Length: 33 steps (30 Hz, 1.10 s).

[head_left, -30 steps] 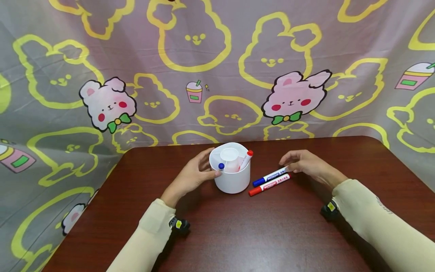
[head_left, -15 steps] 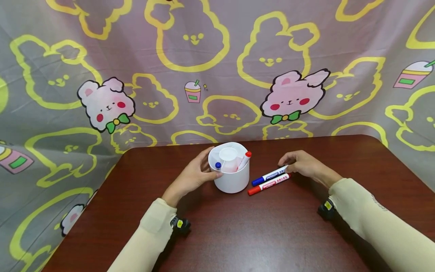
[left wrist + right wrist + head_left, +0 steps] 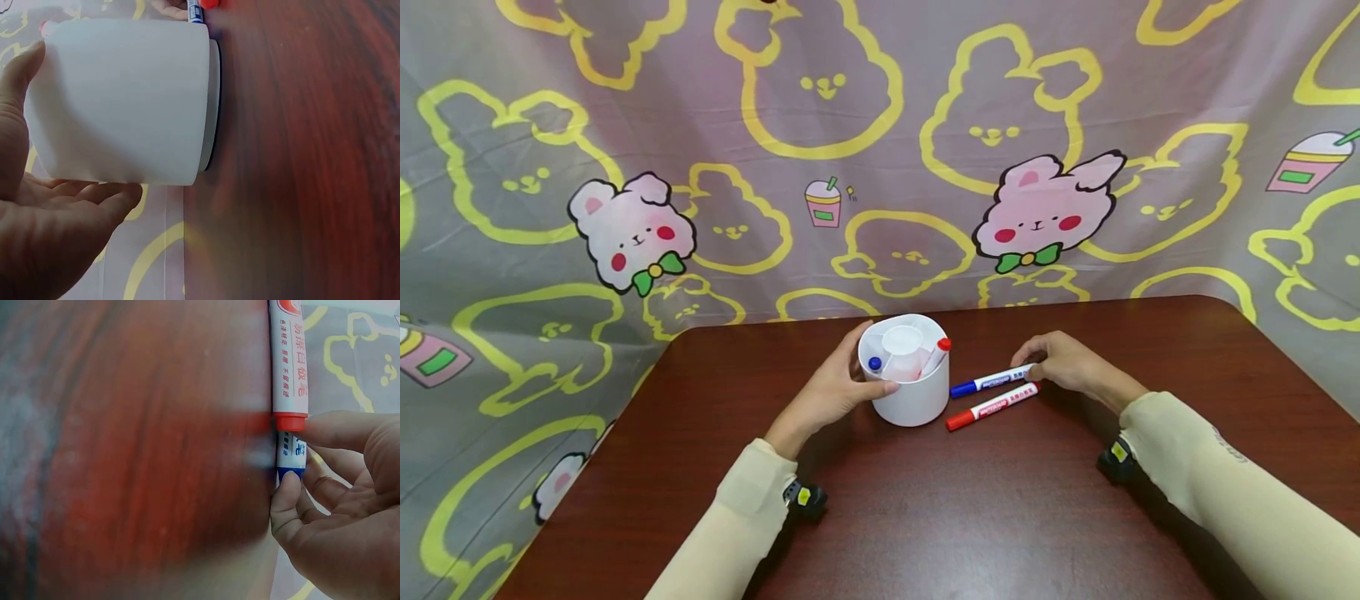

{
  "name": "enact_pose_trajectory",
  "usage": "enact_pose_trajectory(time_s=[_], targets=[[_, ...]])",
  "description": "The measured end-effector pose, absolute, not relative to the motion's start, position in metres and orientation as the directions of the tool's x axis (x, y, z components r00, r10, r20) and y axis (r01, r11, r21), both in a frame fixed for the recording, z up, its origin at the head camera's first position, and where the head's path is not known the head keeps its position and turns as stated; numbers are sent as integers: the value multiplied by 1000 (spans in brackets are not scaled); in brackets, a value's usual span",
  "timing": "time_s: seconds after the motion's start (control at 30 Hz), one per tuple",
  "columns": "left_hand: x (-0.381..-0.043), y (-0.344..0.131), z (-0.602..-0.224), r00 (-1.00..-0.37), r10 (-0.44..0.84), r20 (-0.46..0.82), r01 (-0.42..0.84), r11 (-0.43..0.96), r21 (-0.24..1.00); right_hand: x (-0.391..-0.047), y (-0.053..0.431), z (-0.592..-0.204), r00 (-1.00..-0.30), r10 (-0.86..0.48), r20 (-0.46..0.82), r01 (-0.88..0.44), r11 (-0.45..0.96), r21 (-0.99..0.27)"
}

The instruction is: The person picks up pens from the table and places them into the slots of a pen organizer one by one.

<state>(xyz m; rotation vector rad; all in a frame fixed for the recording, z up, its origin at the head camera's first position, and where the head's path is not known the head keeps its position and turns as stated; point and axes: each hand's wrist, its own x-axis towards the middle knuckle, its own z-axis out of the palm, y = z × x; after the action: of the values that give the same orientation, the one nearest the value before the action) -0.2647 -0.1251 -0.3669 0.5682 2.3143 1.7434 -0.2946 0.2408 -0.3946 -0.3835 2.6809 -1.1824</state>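
Note:
A white round pen holder (image 3: 912, 402) with compartments stands on the table. My left hand (image 3: 835, 385) grips its left side, thumb over the front rim; the left wrist view shows the fingers (image 3: 100, 195) along its wall. Inside the holder, a blue-tipped marker (image 3: 876, 364) sits at the front left and a red-capped marker (image 3: 935, 357) leans at the right. My right hand (image 3: 1070, 362) pinches the rear end of a blue whiteboard marker (image 3: 996, 380), whose cap points at the holder. A red whiteboard marker (image 3: 992, 407) lies in front of it, close to my right fingers.
The dark reddish-brown table (image 3: 970, 508) reaches back to a patterned cloth (image 3: 910, 167) hanging behind it. A band with a small black device sits on each wrist, the left device (image 3: 808, 502) and the right device (image 3: 1116, 462).
The blue marker's cap end has swung away from the red marker toward the holder, widening the gap between them. My left thumb has slid slightly rightward along the holder's front.

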Motion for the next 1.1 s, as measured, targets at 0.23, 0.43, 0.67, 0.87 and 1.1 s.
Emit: enact_pose_trajectory(time_s=[0.23,0.43,0.67,0.87,1.1], targets=[[-265,-119,-368,-922,375,98,218,292,931,-293,241,-394,-949,-310,-58,-173,667,-724],[-267,-118,-371,-921,373,115,230,280,932,-292,242,-390,-935,-349,-67,-188,645,-741],[-268,-118,-371,-921,375,109,228,290,929,-292,244,-389,-935,-345,-79,-171,637,-752],[-266,-119,-370,-923,371,103,231,317,920,-292,249,-389,-940,-331,-84,-142,602,-785],[-266,-123,-370,-914,391,105,231,292,928,-289,251,-384,-951,-298,-81,-98,541,-835]])
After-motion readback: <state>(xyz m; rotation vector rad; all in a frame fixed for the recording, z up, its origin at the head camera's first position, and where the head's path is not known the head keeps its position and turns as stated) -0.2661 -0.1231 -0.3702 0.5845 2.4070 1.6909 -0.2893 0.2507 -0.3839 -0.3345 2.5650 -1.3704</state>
